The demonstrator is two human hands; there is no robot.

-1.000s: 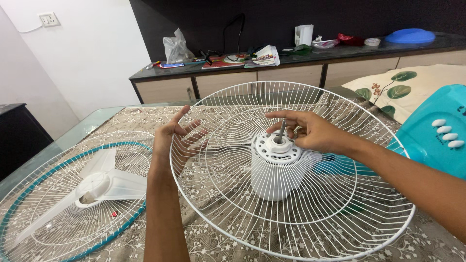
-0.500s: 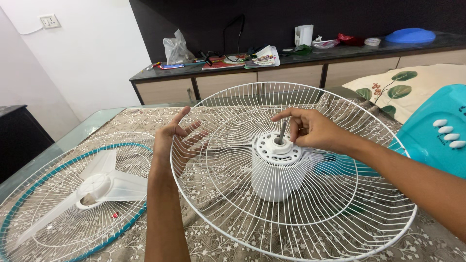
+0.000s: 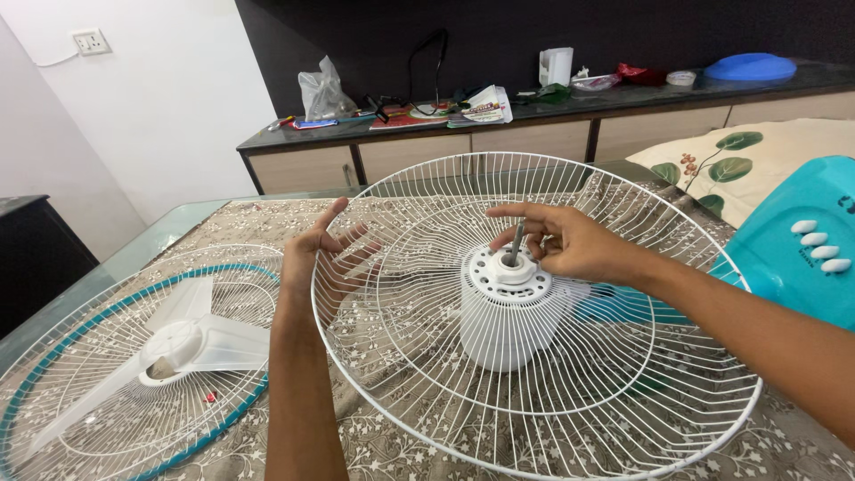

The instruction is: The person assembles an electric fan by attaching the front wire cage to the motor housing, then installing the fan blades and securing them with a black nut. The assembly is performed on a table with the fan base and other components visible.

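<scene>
My left hand [image 3: 322,254] stayed spread open, fingers pressed against the outer wires of the white rear fan guard [image 3: 534,392] lying on the patterned tablecloth [image 3: 267,214]. My right hand [image 3: 570,242] pinched at the metal motor shaft [image 3: 517,240] rising from the motor housing [image 3: 508,312].

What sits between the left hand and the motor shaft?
In the head view, only the curved wires of the white rear guard span between the left hand and the motor shaft, with patterned tablecloth showing through them.

A clear plastic bag [image 3: 322,89] and white carton [image 3: 556,65] stand on the dark counter [image 3: 623,96].
</scene>
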